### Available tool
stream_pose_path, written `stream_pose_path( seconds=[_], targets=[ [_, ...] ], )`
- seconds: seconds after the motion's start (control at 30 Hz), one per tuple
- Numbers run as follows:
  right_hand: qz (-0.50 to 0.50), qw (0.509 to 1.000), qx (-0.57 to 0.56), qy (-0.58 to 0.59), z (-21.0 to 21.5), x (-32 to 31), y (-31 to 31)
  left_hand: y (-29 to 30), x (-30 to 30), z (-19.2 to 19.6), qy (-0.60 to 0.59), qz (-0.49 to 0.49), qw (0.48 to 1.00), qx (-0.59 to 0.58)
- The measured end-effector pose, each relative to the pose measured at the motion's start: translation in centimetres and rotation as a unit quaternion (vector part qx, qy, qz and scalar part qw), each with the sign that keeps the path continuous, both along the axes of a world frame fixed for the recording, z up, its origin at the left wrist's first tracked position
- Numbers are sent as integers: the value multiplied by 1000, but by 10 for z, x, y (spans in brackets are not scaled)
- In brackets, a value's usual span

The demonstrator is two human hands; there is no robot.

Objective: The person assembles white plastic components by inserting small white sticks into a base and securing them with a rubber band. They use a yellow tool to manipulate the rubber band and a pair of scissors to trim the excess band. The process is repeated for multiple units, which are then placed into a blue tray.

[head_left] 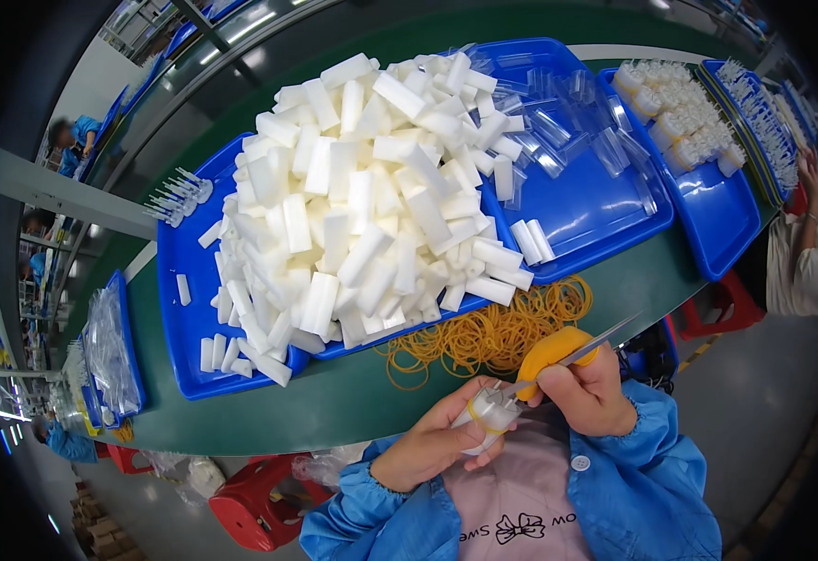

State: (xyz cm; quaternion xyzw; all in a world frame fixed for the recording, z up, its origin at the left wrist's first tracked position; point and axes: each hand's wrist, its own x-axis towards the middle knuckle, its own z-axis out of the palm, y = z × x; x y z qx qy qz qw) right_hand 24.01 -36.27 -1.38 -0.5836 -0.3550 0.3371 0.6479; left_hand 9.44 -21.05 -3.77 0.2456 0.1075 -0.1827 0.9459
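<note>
My left hand (443, 436) is closed around a small bundle of white and clear tubes (489, 417), with a yellow rubber band around it. Over the upper end of that bundle is my right hand (588, 385), pinching a slim pointed metal tool (572, 357). One end of the tool meets the top of the bundle; its other end points up to the right. An orange cover (544, 359) wraps the right index finger. Whether the tool is tweezers or a blade, I cannot tell. Just beyond my hands lies a loose heap of yellow rubber bands (484, 327).
A big pile of white foam blocks (353, 201) fills blue trays on the green table (381, 397). Right of it, a blue tray (605, 224) holds clear tubes (549, 131). Farther right are finished-looking bundles (680, 107) and a co-worker's arm (809, 201). Bagged parts (111, 351) lie left.
</note>
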Motion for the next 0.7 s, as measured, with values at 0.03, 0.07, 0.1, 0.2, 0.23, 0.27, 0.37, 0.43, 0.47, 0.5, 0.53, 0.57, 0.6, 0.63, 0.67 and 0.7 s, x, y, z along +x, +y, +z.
stream_pose_path(
  seconds=[0.03, 0.07, 0.1, 0.2, 0.23, 0.27, 0.37, 0.43, 0.47, 0.5, 0.53, 0.57, 0.6, 0.63, 0.67, 0.7],
  targets=[
    [-18, 999, 10, 39, -2, -3, 0, 0, 0, -2, -11, 4, 1000, -28],
    [-34, 996, 20, 80, -4, -5, 0, -2, -1, -3, -19, 10, 1000, -7],
    [-54, 991, 39, 112, -4, -5, -1, -4, 0, -4, -27, 17, 999, 13],
    [-84, 978, 65, 181, 1, 0, -4, -1, -3, -9, -43, 9, 999, 26],
    [-75, 979, 51, 185, 5, 3, -6, 0, -3, -10, -47, 2, 999, 22],
    [-67, 979, 37, 190, 7, 5, -7, -1, -2, -8, -44, 9, 999, 27],
    [-53, 981, 14, 184, 7, 4, -9, -3, 3, 2, -31, 22, 999, 37],
    [-34, 980, 2, 194, 7, 5, -10, -4, 3, 3, -19, 22, 999, 38],
    [-24, 980, -3, 198, 8, 6, -11, -4, 3, 4, -12, 23, 999, 44],
    [-19, 979, -12, 203, 8, 5, -11, -4, 3, 5, -6, 23, 998, 51],
    [-15, 978, -20, 208, 9, 4, -11, -4, 3, 6, 0, 24, 998, 58],
    [-10, 977, -29, 211, 10, 3, -11, -4, 3, 5, 10, 24, 998, 61],
    [-3, 987, -37, 159, 9, 3, -11, -5, 2, 5, 19, 25, 997, 64],
    [3, 993, -46, 107, 7, 3, -10, -5, 1, 5, 28, 25, 997, 66],
    [10, 997, -54, 55, 6, 4, -10, -6, 1, 3, 27, 29, 997, 59],
    [4, 997, -45, 59, 6, 3, -10, -6, 1, -2, 27, 32, 998, 51]
  ],
)
